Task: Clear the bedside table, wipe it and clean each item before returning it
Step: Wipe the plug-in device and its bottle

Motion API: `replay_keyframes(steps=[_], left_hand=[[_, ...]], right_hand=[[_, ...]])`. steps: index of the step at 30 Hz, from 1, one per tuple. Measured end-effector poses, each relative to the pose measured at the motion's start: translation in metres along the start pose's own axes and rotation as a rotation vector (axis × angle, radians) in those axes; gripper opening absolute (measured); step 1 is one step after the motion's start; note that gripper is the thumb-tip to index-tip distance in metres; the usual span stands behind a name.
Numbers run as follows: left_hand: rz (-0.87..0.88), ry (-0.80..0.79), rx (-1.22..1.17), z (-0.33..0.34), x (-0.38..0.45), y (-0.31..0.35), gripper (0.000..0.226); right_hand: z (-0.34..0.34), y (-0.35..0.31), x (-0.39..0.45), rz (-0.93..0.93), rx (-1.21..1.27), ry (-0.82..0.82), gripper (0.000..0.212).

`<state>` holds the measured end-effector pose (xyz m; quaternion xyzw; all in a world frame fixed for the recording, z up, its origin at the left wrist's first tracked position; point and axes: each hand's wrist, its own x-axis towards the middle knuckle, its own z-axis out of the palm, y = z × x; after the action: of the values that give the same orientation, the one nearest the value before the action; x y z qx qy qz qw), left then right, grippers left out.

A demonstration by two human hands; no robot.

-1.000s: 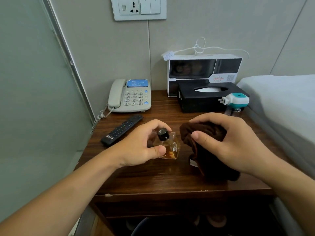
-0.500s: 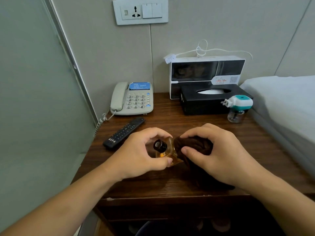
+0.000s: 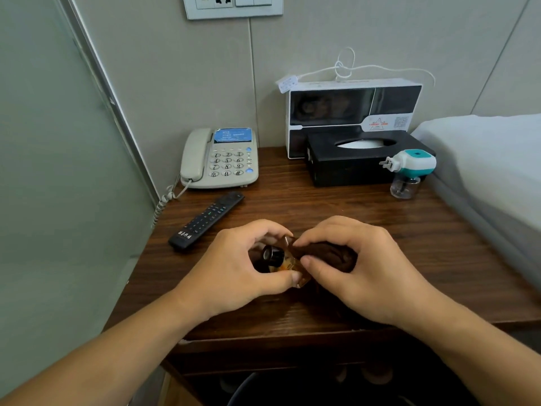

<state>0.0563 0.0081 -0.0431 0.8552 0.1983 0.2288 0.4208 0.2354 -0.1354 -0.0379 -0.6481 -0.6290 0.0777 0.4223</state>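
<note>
Above the front part of the wooden bedside table [image 3: 366,230], a small glass bottle [image 3: 288,263] with amber liquid and a black cap [image 3: 273,254] is being held by the left hand [image 3: 234,268]. The bottle is being gripped between the thumb below and the curled fingers above, and it is being tilted so that the cap is pointing toward the camera. A dark brown cloth [image 3: 328,254] is being pinched by the right hand [image 3: 363,268], with the thumb under it and the fingers curled over it. The cloth is being pressed against the right side of the bottle. The two hands are being kept close together, almost touching at the fingertips.

Behind the hands, a black remote control [image 3: 206,219] is lying diagonally on the left part of the table. A beige telephone [image 3: 219,158] is standing at the back left, against the wall. A black tissue box [image 3: 351,162] is placed at the back right, in front of a white and black box [image 3: 351,108] with a white cord lying on top. Just beside the tissue box, to its right, a white and teal plug-in device [image 3: 409,171] with a clear bottle below is standing near the table edge. A white bed [image 3: 491,159] is seen at the right, and a wall socket panel [image 3: 234,4] is seen above.
</note>
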Motion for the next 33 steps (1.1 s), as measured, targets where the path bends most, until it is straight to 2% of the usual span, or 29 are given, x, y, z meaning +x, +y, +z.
replay_keyframes(steps=[4, 8, 13, 17, 20, 24, 28, 33], left_hand=[[0.011, -0.017, 0.034, 0.001, 0.000, 0.001, 0.046], [-0.001, -0.013, 0.003, -0.002, -0.003, 0.001, 0.048], [0.017, -0.008, 0.022, 0.000, -0.004, 0.000, 0.047], [0.027, -0.011, 0.002, -0.002, -0.006, -0.002, 0.049], [0.033, -0.020, 0.026, -0.001, -0.006, -0.002, 0.050], [0.044, -0.018, 0.031, -0.003, -0.006, -0.003, 0.050], [0.054, -0.037, 0.046, 0.000, -0.004, -0.002, 0.050], [0.039, -0.031, 0.031, -0.002, -0.005, -0.002, 0.050]], right_hand=[[0.001, 0.005, 0.012, 0.051, -0.055, 0.056, 0.020], [-0.007, -0.003, -0.004, -0.025, -0.023, -0.058, 0.020], [-0.006, 0.001, 0.006, 0.015, -0.068, 0.002, 0.019], [-0.006, -0.005, -0.005, -0.075, -0.017, -0.086, 0.017], [-0.006, -0.002, 0.007, -0.029, -0.078, -0.006, 0.017], [-0.008, -0.010, 0.003, -0.098, -0.066, -0.131, 0.016], [-0.009, -0.004, 0.011, -0.053, -0.151, -0.031, 0.018], [-0.011, -0.007, 0.003, -0.112, -0.083, -0.117, 0.017]])
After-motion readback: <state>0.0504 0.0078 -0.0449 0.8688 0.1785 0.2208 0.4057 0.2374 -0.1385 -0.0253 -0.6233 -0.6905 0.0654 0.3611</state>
